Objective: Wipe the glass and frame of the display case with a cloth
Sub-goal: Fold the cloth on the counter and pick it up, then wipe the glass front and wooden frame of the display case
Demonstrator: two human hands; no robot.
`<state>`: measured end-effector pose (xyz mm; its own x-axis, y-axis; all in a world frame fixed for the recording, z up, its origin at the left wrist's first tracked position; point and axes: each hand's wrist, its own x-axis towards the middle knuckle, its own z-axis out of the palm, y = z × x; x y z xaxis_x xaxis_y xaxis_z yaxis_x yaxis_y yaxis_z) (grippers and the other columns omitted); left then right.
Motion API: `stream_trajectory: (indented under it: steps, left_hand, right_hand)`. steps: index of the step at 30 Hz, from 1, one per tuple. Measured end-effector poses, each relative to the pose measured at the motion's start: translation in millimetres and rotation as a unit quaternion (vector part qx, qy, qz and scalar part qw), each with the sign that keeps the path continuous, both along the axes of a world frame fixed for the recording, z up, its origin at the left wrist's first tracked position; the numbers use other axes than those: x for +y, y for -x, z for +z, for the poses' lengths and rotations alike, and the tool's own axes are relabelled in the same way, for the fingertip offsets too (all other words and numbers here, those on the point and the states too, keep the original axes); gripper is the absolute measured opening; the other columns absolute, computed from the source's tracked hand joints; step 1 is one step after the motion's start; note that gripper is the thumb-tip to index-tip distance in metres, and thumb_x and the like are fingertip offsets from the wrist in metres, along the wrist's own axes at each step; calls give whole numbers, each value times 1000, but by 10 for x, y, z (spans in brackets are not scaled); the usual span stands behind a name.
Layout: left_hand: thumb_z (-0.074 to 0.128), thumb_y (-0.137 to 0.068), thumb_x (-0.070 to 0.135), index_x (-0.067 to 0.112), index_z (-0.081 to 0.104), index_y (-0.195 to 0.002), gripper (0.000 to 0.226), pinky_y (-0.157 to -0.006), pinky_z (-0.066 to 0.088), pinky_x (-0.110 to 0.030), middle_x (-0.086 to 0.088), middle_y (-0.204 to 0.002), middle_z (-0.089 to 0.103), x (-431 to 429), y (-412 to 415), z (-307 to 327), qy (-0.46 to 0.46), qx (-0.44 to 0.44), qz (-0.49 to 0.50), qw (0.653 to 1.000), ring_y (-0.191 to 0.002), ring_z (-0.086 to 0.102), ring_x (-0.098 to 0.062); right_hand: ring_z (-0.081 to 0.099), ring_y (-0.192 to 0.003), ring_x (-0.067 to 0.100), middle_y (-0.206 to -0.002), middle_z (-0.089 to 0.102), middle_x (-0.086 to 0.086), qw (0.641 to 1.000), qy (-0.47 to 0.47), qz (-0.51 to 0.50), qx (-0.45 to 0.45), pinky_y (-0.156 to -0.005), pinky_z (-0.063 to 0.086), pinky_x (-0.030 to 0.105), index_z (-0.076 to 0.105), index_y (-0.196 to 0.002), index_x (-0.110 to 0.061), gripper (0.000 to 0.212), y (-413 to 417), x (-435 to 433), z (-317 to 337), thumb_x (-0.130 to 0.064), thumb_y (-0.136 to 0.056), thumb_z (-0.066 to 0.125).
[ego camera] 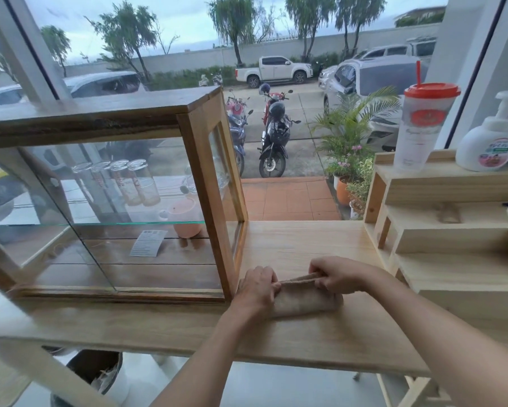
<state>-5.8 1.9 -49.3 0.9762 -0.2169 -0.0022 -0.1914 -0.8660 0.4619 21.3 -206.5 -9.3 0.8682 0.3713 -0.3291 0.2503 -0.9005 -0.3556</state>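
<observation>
A wooden display case [206, 183] with glass panes stands on the left of a light wooden counter [276, 336]. Inside it a glass shelf carries several upturned glasses [129, 180], a pink cup [186, 218] and a paper card [148, 243]. Just right of the case's front corner lies a folded beige cloth [305, 301] on the counter. My left hand [257, 289] grips the cloth's left end. My right hand [338, 274] pinches its upper edge on the right. Both hands stay apart from the case.
A stepped pale wooden shelf unit [452, 230] rises at the right, with a tall cup with a red lid [423, 124] and a white pump bottle [490, 145] on top. A large window faces parked cars and motorbikes. A dark bin [97, 374] sits under the counter.
</observation>
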Motion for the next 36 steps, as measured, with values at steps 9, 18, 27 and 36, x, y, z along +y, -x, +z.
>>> stream_trajectory:
  steps: [9, 18, 27, 36]
  left_hand:
    - [76, -86, 39, 26, 47, -132, 56, -93, 53, -31, 6, -112, 59, 154, 363, 517, 202, 143, -109, 963, -109, 60, -15]
    - [64, -96, 16, 25, 69, -87, 13, -64, 48, -16, 17, -75, 69, 558, 1063, 811, 333, -47, 26, 941, -73, 64, -1]
    - [67, -91, 1, 29, 71, -103, 31, -83, 47, -10, -9, -102, 68, 1633, 1379, 1196, 359, -374, 156, 841, -93, 65, -3]
    - [64, -91, -9, -6, 68, -115, 25, -101, 52, -32, -15, -122, 66, 2313, 813, 1789, 95, -660, -45, 744, -114, 66, -24]
  right_hand:
    - [56, -90, 17, -97, 62, -5, 986, -46, 146, -61, -72, 49, 32, 61, -95, -29, 18, 296, 295, 792, -13, -87, 56]
    - [55, -111, 8, -117, 57, -3, 910, -396, 42, -120, -94, 50, 29, 41, -129, -26, 67, 347, 514, 904, -53, -74, 67]
    - [27, -136, 9, -149, 28, -4, 901, -415, -17, -122, -108, 29, 33, 11, -138, -43, 102, 410, 1473, 46, -59, -63, 78]
    - [45, -108, -12, -118, 48, -16, 841, -448, -155, -260, -83, 36, 2, 24, -132, -38, 101, 415, 2244, -217, -40, -54, 90]
